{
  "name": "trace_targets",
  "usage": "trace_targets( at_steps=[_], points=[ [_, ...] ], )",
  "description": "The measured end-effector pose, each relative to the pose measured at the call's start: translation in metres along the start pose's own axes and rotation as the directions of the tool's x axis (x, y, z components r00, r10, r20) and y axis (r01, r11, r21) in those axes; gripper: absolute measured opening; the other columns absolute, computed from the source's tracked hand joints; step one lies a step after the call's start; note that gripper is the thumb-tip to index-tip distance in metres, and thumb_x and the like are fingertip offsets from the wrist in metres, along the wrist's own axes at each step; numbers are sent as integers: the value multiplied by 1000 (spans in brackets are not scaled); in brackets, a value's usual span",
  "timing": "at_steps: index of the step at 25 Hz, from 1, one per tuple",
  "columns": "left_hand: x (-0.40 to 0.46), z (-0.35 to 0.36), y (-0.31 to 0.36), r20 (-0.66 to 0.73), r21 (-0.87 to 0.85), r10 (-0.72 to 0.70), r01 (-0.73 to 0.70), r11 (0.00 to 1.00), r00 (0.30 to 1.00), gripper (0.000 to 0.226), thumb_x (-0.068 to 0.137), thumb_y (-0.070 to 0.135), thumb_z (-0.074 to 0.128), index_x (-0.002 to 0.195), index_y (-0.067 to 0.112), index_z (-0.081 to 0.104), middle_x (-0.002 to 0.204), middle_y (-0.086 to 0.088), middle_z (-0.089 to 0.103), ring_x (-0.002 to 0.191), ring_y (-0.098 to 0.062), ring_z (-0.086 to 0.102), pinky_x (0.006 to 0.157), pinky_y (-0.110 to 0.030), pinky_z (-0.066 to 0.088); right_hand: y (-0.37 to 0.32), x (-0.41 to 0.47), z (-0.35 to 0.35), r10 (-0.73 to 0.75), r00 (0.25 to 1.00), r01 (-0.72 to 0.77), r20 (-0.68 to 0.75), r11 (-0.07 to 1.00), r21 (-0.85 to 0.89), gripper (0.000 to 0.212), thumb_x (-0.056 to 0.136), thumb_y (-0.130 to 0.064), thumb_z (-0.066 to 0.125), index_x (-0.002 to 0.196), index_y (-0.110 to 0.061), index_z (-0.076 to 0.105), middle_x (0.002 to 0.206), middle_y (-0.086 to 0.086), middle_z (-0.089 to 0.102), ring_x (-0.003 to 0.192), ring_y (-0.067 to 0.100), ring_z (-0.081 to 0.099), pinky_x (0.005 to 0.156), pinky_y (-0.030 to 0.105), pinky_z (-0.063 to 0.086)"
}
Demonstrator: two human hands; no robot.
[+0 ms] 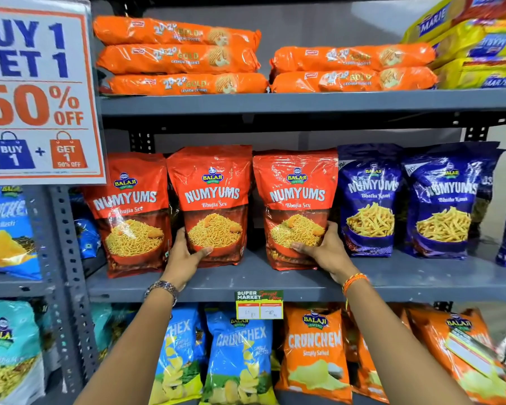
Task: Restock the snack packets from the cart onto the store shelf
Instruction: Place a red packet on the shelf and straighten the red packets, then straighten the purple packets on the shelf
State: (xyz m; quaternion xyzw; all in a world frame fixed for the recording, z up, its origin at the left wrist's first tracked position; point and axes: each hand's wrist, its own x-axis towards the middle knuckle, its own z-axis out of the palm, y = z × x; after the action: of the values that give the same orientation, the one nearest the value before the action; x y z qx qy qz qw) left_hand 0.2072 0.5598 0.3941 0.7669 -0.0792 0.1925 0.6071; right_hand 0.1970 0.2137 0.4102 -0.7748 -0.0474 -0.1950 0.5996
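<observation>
- The grey steel shelf (421, 279) holds three red Numyums Bhujia Sev packets upright in a row, with blue Numyums packets (370, 200) just beside them on the right; bare shelf edge lies in front, and a narrow gap separates the middle and right red packets.
- The middle red packet (212, 200) stands on the shelf, the left hand (184, 258) gripping its lower left corner, thumb across the front.
- The right red packet (297, 197) stands beside it, the right hand (324, 247) clasping its lower right side, fingers spread over the front.
- A price tag (259, 304) hangs on the shelf edge between the forearms.
</observation>
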Motion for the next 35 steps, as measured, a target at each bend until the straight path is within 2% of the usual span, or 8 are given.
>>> trace_targets(
  at_steps=[8,15,18,22,24,27,30,35],
  points=[
    [-4,1,5,-7,-55,11,-12,998,1000,73,86,4,72,144,23,30,133,4,50,124,-14,48,106,-31,38,-7,-5,-2,0,1000,0,21,1000,-18,85,65,-33,93,122,-25,31,125,2,59,117,24,60,100,41,53],
    [-3,1,8,7,40,-9,8,999,1000,68,86,2,70,140,21,34,137,-4,53,137,-27,47,111,-37,38,-11,-8,-9,-27,999,30,40,996,-81,91,68,-32,91,132,-14,31,133,8,58,123,27,57,104,41,51],
    [-23,8,16,-213,117,-82,109,987,974,88,87,11,73,155,20,19,153,-10,41,128,-22,53,111,-39,39,-7,-15,-35,-41,998,46,39,991,-127,103,68,-40,89,145,-10,27,130,6,56,120,24,57,99,36,49],
    [-75,76,44,-555,101,158,-122,987,817,64,81,1,72,137,22,49,135,-8,58,121,-22,60,105,-33,46,6,-28,-106,-70,967,52,-245,996,-78,88,66,-34,92,137,-13,45,110,0,58,97,14,61,86,27,53],
    [-96,132,71,-488,71,285,-288,955,825,54,79,-2,71,123,26,57,120,-3,64,109,-16,65,99,-36,54,17,-31,-151,-109,858,41,-501,989,-145,77,63,-29,94,126,-10,54,107,4,60,96,20,62,89,34,55],
    [-115,223,109,-62,88,453,-447,890,889,50,77,10,74,118,29,55,113,10,65,104,-6,65,94,-31,56,33,-25,-208,-132,700,-84,-701,961,-264,85,59,-31,96,127,-5,51,123,15,54,117,35,54,101,45,46],
    [-105,305,131,314,115,380,-432,895,870,81,73,29,82,141,23,40,142,7,50,132,-10,49,114,-29,40,42,-8,-242,-94,730,-218,-677,907,-361,114,53,-41,97,139,2,35,139,24,43,132,43,39,113,48,32],
    [-46,367,136,103,219,86,-107,970,991,120,61,28,91,151,4,16,149,-17,35,142,-32,34,119,-38,30,49,21,-256,-40,811,-290,-583,839,-461,152,41,-65,92,151,4,13,148,26,32,136,46,34,118,51,31]
  ],
)
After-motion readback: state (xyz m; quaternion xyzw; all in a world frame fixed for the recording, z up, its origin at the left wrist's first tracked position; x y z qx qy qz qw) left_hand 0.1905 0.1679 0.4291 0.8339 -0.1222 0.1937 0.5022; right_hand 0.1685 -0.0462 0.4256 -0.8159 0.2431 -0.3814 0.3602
